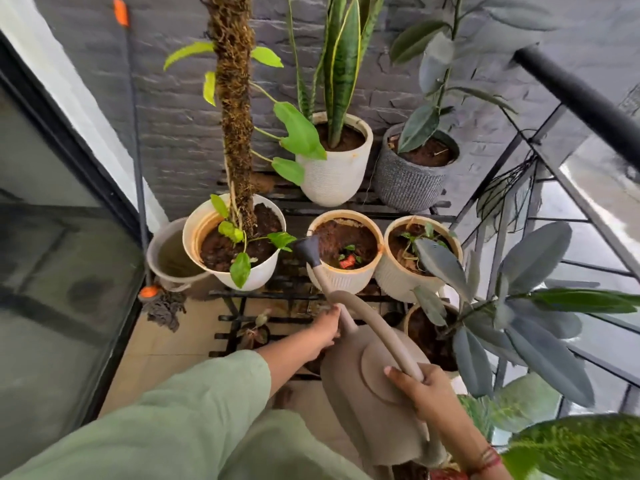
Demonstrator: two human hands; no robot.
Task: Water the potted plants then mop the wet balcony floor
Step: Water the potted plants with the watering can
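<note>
At the near edge, our right hand [426, 393] was curled round the handle of the tan watering can [363, 386]. Just beyond it, our left hand [325, 327] held the base of the spout. Farther on, the rose [308, 251] hung at the left rim of the middle pot [346, 271]. We judged watering to be in hand; the next move called for tipping the can further. The mop [138, 168] leaned at far left. We could read no writing.

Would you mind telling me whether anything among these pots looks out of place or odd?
A small red scrap lies on the soil of the middle front pot, beside its seedling; it looks like litter, not plant. The white pots' rims carry orange stains. No pot is tipped.
</note>
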